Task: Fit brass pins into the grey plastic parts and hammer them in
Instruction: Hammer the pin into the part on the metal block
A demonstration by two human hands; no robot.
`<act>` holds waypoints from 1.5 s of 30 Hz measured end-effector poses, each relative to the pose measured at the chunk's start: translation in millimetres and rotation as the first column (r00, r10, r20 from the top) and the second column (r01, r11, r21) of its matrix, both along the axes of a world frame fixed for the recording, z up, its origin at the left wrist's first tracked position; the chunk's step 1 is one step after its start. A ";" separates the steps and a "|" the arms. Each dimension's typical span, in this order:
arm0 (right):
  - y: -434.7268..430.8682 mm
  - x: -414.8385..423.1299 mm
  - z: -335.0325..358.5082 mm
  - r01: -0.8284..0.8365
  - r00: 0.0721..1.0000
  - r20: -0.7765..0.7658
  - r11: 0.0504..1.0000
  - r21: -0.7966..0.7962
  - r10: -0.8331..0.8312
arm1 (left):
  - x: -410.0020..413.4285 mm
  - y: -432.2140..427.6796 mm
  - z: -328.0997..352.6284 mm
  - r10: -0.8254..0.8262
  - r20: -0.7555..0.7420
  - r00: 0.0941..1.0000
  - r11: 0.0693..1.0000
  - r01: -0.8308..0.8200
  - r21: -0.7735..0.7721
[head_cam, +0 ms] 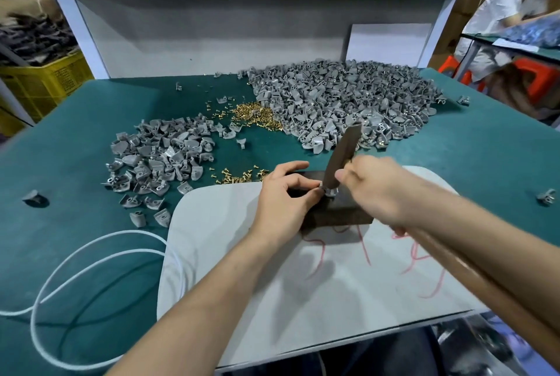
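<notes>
My left hand point(283, 193) pinches a small grey plastic part point(329, 192) on a dark block point(342, 213). My right hand point(381, 190) grips a hammer near its head; the dark metal head point(344, 157) stands tilted with its lower end on the part. The wooden handle point(472, 281) runs back under my right forearm. A big heap of grey parts point(339, 102) lies at the back right, a smaller heap point(157, 157) to the left. Brass pins lie in a pile point(254, 116) between the heaps and in a small scatter point(239, 177) just left of my left hand.
The block rests on a white board point(272, 269) with red scribbles, lying on the green mat point(75, 163). A white cable point(60, 284) loops at the front left. Stray grey parts point(545, 196) lie at the mat's edges. A yellow crate point(45, 81) stands far left.
</notes>
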State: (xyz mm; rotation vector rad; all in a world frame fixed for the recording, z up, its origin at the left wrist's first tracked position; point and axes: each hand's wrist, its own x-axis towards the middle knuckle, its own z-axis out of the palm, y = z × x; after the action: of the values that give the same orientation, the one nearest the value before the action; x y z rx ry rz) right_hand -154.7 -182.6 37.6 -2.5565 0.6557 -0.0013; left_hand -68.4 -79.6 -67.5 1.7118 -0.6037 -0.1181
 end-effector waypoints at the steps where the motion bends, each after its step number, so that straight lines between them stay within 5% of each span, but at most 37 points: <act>1: 0.9 -0.6 0.8 0.013 1.000 -0.012 1.000 0.008 -0.013 | -1.0 0.3 0.4 -0.005 -0.006 1.000 1.000 0.005 0.003; 8: 3.0 0.2 3.3 -0.039 0.996 -0.075 0.999 -0.021 0.038 | -2.5 2.2 2.1 -0.013 -0.017 1.000 1.000 0.013 0.012; 13: -27.2 -10.9 15.4 0.085 0.964 0.201 0.922 0.378 -0.171 | -1.8 2.1 0.5 -0.006 -0.024 1.000 1.000 0.006 0.003; 17: -44.5 -17.4 6.1 0.130 0.968 0.101 0.800 0.585 -0.231 | -1.6 2.7 0.6 -0.023 -0.041 0.999 1.000 0.024 0.014; 26: -44.9 -23.8 -25.7 0.104 0.977 0.045 0.647 0.755 -0.209 | -1.2 2.5 -0.7 -0.025 -0.022 0.999 0.999 0.026 0.025; 31: -29.0 -17.6 -18.8 0.071 0.988 0.058 0.756 0.651 -0.142 | -2.8 2.1 -0.5 -0.020 0.023 1.000 0.999 0.019 0.043; 36: -20.4 -5.7 -9.8 0.000 1.000 -0.023 0.938 0.346 0.009 | -5.6 0.5 -2.2 0.012 0.139 0.990 0.991 -0.031 0.133; 42: -12.9 4.0 -2.6 -0.008 0.995 -0.097 0.986 0.166 0.024 | -8.1 -2.4 -4.0 0.046 0.177 0.983 0.987 -0.072 0.144; 45: -14.4 0.2 9.4 0.008 1.000 0.012 0.991 0.133 -0.010 | -8.2 -2.8 -3.4 0.056 0.154 0.986 0.988 -0.077 0.134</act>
State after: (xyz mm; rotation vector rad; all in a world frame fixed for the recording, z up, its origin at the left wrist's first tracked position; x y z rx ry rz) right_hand -154.4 -197.0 46.9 -2.4240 0.6410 0.0224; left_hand -76.6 -82.4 -71.0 1.8862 -0.6611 0.0173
